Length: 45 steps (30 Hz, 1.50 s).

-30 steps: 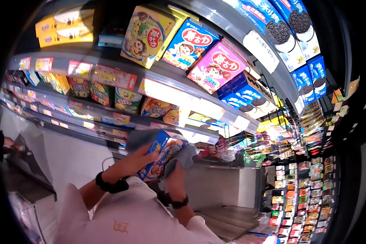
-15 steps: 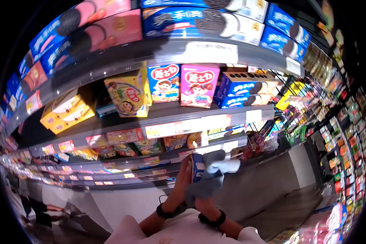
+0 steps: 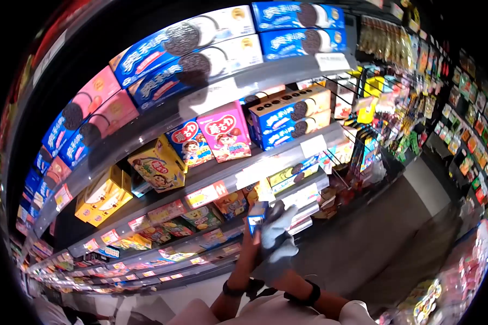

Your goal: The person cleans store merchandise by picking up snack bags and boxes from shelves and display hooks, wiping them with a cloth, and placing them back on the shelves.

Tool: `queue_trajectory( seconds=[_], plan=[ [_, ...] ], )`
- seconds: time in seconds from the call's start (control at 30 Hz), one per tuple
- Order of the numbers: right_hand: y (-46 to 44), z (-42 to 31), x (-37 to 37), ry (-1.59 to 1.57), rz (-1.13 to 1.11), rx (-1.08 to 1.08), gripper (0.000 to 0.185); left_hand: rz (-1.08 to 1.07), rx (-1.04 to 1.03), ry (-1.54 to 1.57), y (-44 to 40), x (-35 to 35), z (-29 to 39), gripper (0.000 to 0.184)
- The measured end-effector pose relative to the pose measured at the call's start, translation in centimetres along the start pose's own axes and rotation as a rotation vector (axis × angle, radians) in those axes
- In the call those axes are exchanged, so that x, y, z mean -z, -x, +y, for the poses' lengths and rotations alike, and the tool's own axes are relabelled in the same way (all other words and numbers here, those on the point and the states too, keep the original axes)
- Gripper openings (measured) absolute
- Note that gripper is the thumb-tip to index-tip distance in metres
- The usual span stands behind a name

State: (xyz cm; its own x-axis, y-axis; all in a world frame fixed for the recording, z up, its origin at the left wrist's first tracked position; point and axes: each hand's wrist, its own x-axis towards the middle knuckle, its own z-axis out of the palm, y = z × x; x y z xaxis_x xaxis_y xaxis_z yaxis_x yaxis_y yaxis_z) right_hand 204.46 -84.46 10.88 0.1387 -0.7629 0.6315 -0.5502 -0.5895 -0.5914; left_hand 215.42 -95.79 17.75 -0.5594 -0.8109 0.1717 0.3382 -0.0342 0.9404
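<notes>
Left hand (image 3: pixel 252 238): one, closed around a small blue box (image 3: pixel 257 214), a dark band (image 3: pixel 236 289) at the wrist. Right hand (image 3: pixel 280 275): one, its fingers largely hidden by a grey-blue cloth (image 3: pixel 276 237); how tightly they were closed could not be told. A second dark band (image 3: pixel 310 294) circled that wrist.

Blue box: held upright in the left hand, in front of the lower shelves, a narrow side showing; the cloth stood just to its right and partly screened the space between the hands.

Middle shelf (image 3: pixel 230 169), above and beyond the hands: one pink box (image 3: pixel 224 133), upright; one blue-and-white box (image 3: pixel 188 143) beside it; one yellow box (image 3: pixel 158 164), tilted; orange-yellow cartons (image 3: pixel 104 196) at the far left; stacked blue biscuit boxes (image 3: pixel 288 120) at the right. Price tags (image 3: pixel 207 194) lined its front edge.

Upper shelf (image 3: pixel 279 75): long blue-and-white cartons (image 3: pixel 192 59), stacked two high.

Right: hanging packets (image 3: pixel 387 42); dark floor (image 3: pixel 358 244) below.
</notes>
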Motion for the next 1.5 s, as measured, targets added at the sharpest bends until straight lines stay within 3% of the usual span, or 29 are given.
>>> queue_trajectory(
  seconds=[0.03,0.13,0.23,0.3,0.33,0.4,0.43,0.53,0.6,0.67,0.73,0.8,0.83,0.87,0.93,1.07,1.13,1.17,1.2,1.27,1.3,1.33,1.37,1.4,1.43,1.47,1.5],
  plan=[
    [1.8,0.6,-0.6,0.158,-0.04,0.098,0.035,-0.017,0.114,0.068,0.6,0.5,0.3,0.076],
    [7.1,1.7,-2.5,0.314,-0.191,0.076,0.028,-0.078,0.295,0.093,3.0,-0.4,1.2,0.074],
    [-0.5,-4.7,5.7,-0.083,0.067,-0.189,0.019,-0.071,0.274,-0.036,4.9,-2.1,0.8,0.072],
    [-5.0,-6.1,8.4,-0.3,0.3,-0.276,0.012,-0.064,0.238,-0.131,5.6,-3.3,0.7,0.071],
    [-5.3,-6.9,8.9,-0.521,0.45,-0.424,0.011,-0.066,0.229,-0.16,6.1,-3.9,1.1,0.07],
    [-5.1,-9.1,10.0,-0.639,0.357,-0.629,0.013,-0.072,0.221,-0.202,6.9,-4.5,2.0,0.069],
    [-4.9,-9.6,9.8,-0.641,0.355,-0.628,0.013,-0.072,0.217,-0.226,7.5,-4.9,2.5,0.068],
    [-3.6,-10.6,7.9,-0.318,0.501,-0.255,0.028,-0.05,0.205,-0.314,9.8,-5.8,4.0,0.066],
    [-2.9,-10.7,7.4,-0.234,0.534,-0.123,0.034,-0.019,0.197,-0.388,11.6,-6.1,4.6,0.065],
    [-2.2,-10.3,7.7,-0.365,0.406,-0.024,0.043,0.024,0.198,-0.48,13.7,-6.1,5.1,0.064],
    [-1.9,-10.3,6.1,-0.368,0.412,-0.018,0.034,0.08,0.239,-0.524,15.9,-6.2,5.9,0.063],
    [-0.4,-10.2,2.7,-0.553,0.557,-0.292,0.027,0.146,0.293,-0.27,16.8,-7.1,7.5,0.063],
    [0.8,-10.4,3.7,-0.581,0.359,-0.279,0.027,0.19,0.31,-0.059,16.9,-7.7,8.6,0.064],
    [0.8,-10.5,3.5,-0.406,0.349,-0.155,0.026,0.197,0.301,0.038,16.8,-8.3,9.5,0.067],
    [1.2,-11.4,3.3,-0.215,0.298,-0.174,0.026,0.193,0.196,0.08,15.9,-7.8,8.9,0.065],
    [1.0,-11.2,4.0,-0.234,0.288,-0.261,0.026,0.169,0.248,0.184,15.1,-7.2,7.5,0.061],
    [1.8,-9.1,3.5,-0.457,0.452,-0.337,0.026,0.123,0.169,-0.29,15.2,-4.6,3.3,0.052],
    [0.9,-9.4,5.4,-0.377,0.4,-0.213,0.024,0.176,0.124,-0.428,15.7,-5.4,2.8,0.049],
    [0.8,-9.6,5.4,-0.378,0.385,-0.214,0.024,0.188,0.124,-0.419,15.7,-7.4,3.8,0.049],
    [0.4,-10.1,5.1,-0.671,0.482,-0.481,0.022,0.218,0.06,-0.43,14.6,-10.6,6.1,0.047],
    [0.7,-10.5,5.0,-0.671,0.465,-0.487,0.022,0.332,0.116,-0.504,14.2,-9.8,6.1,0.053],
    [1.2,-10.9,4.8,-0.599,0.462,-0.497,0.021,0.327,0.003,-0.518,13.2,-8.2,5.7,0.035],
    [1.4,-11.1,5.0,-0.523,0.46,-0.494,0.021,0.351,0.138,-0.529,12.7,-7.1,6.9,0.039],
    [1.6,-11.1,5.2,-0.447,0.456,-0.488,0.021,0.355,-0.008,-0.462,11.4,-7.6,9.3,0.032],
    [2.0,-11.1,5.4,-0.477,0.367,-0.449,0.024,0.388,0.069,-0.494,10.3,-7.9,12.5,0.035],
    [2.2,-10.9,5.8,-0.477,0.349,-0.448,0.024,0.392,-0.143,-0.264,8.9,-7.6,13.6,0.038],
    [2.5,-10.7,6.4,-0.422,0.278,-0.351,0.024,0.422,-0.276,-0.376,7.4,-7.0,15.4,0.041]
  ],
)
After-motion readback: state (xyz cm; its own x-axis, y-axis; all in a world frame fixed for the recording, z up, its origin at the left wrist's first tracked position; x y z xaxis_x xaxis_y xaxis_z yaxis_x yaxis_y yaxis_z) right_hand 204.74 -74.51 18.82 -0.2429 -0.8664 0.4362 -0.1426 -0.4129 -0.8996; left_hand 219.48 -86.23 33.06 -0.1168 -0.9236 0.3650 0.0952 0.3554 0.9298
